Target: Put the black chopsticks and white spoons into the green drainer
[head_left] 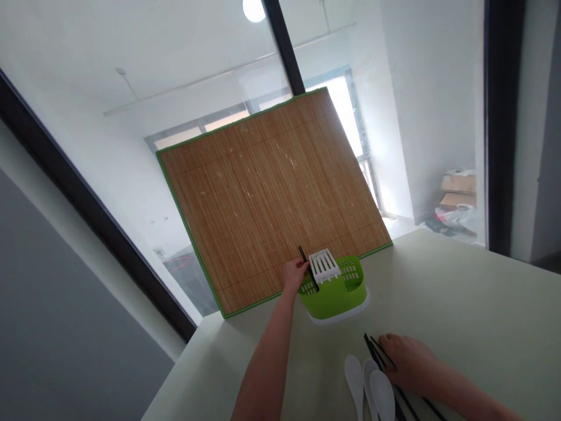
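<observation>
A green utensil holder (329, 301) with a white slotted rack (324, 266) on top and a white base stands on the table. At its left end my left hand (294, 272) is closed on a black chopstick (302, 254), whose lower part is inside the left compartment. Nearer to me, my right hand (405, 358) rests by several black chopsticks (372, 351), its fingers curled around one of them. Beside these lie white spoons (354, 377), side by side with their bowls pointing away from me.
Behind the holder a bamboo mat (272, 199) with green edging leans against a glass partition. The pale table (473, 304) stretches to the right. Beyond the glass are cardboard boxes (458, 182) and a plastic bag.
</observation>
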The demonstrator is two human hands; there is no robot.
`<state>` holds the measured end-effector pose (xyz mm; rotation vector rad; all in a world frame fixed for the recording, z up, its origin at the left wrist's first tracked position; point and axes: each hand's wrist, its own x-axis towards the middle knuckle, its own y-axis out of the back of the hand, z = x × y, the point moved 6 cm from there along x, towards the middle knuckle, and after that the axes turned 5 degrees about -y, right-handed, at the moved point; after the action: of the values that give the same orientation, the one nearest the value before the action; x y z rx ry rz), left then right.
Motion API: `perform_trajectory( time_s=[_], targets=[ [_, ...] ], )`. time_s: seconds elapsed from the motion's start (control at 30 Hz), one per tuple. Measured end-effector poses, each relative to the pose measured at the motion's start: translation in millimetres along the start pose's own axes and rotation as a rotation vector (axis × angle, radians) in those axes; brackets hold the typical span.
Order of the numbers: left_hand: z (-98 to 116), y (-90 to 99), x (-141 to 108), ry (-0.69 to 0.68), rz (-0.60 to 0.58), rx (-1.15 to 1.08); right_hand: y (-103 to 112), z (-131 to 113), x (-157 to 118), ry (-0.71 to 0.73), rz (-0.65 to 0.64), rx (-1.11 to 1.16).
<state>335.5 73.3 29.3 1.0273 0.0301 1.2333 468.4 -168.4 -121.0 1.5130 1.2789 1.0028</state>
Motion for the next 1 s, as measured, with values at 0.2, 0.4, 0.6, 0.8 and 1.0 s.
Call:
perform_trajectory(
  time_s=[0.2,0.4,0.6,0.8,1.0],
  targets=[
    [-12,-10.9,6,0.043,-0.079,0.026,2,-2,1,-0.01,-0.005,0.007],
    [-12,-12.1,5,0.073,-0.166,0.166,-1,-1,3,-0.056,0.001,-0.004],
    [-12,-15.8,1,0.093,-0.205,0.238,-1,-1,2,-0.091,0.019,-0.003],
    [-10,-12.8,-3,0.078,-0.138,0.172,2,3,2,-0.152,0.057,-0.006],
    [-4,9.7,-16,0.04,0.131,0.109,4,12,5,-0.204,0.097,0.006]
  ],
)
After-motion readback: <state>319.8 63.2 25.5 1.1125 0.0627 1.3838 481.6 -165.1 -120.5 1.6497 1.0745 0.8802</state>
